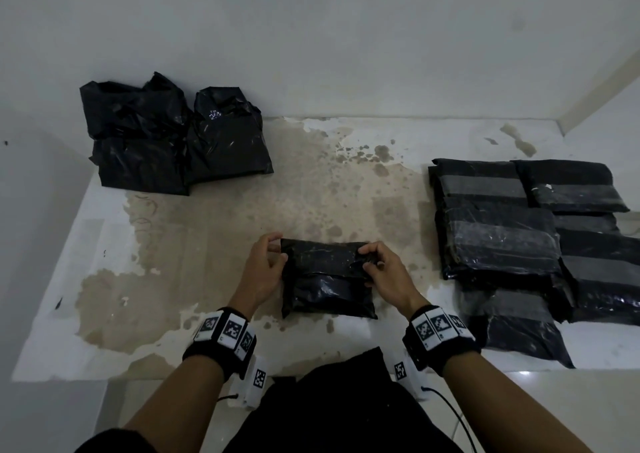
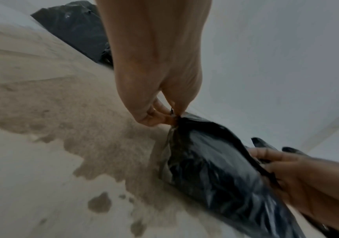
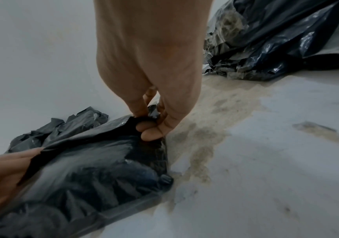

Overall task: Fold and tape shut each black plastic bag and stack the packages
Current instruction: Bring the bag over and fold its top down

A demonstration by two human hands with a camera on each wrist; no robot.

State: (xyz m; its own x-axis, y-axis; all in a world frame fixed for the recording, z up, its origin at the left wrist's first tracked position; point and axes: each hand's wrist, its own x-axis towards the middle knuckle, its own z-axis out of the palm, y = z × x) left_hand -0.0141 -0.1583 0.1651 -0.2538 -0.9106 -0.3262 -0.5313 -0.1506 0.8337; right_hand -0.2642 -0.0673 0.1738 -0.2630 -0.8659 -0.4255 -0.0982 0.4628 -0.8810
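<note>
A filled black plastic bag (image 1: pixel 325 279) lies on the worn table (image 1: pixel 214 244) right in front of me, its top flap folded toward me. My left hand (image 1: pixel 268 262) pinches the flap's left corner (image 2: pixel 174 117) between thumb and fingers. My right hand (image 1: pixel 379 269) pinches the right corner (image 3: pixel 150 116) the same way. Both views from the wrists show the bag (image 2: pixel 215 169) (image 3: pixel 95 161) stretched between the two hands. No tape roll is in view.
Two untaped black bags (image 1: pixel 173 133) sit at the back left against the wall. A stack of several taped packages (image 1: pixel 519 244) fills the right side, also seen as taped packages (image 3: pixel 276 40) in the right wrist view. Walls close in behind and to the left.
</note>
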